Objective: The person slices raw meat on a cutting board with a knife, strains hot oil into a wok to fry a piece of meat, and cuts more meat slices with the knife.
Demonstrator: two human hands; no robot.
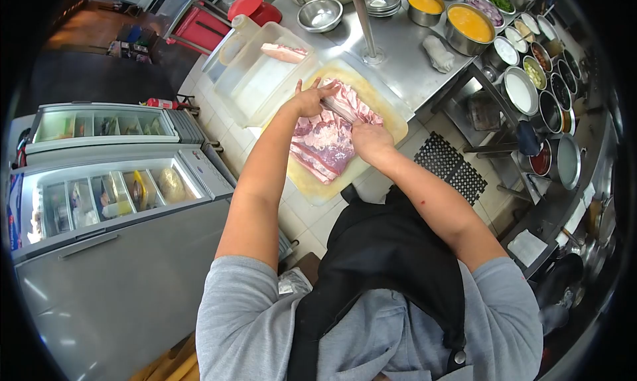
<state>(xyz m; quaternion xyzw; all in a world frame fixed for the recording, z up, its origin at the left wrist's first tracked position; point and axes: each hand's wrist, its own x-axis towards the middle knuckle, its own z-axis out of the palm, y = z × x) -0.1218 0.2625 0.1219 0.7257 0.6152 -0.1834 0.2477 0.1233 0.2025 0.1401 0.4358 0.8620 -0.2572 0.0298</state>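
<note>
A slab of raw pork belly (323,142) lies on a yellowed cutting board (312,190) at the counter's edge. Across the meat runs the blade of a knife (340,111), its handle wrapped in my right hand (371,142). My left hand (306,101) rests on the upper left part of the slab near the blade's tip, fingers spread out. Beside the board, a clear plastic tub (255,82) contains a smaller strip of pork (284,52).
Metal bowls (320,14) and pans of orange liquid (470,26) stand on the steel counter (405,72). A metal post (361,19) rises behind the board. A crumpled cloth (438,54) sits at the right edge. Chest freezers (126,261) stand at left.
</note>
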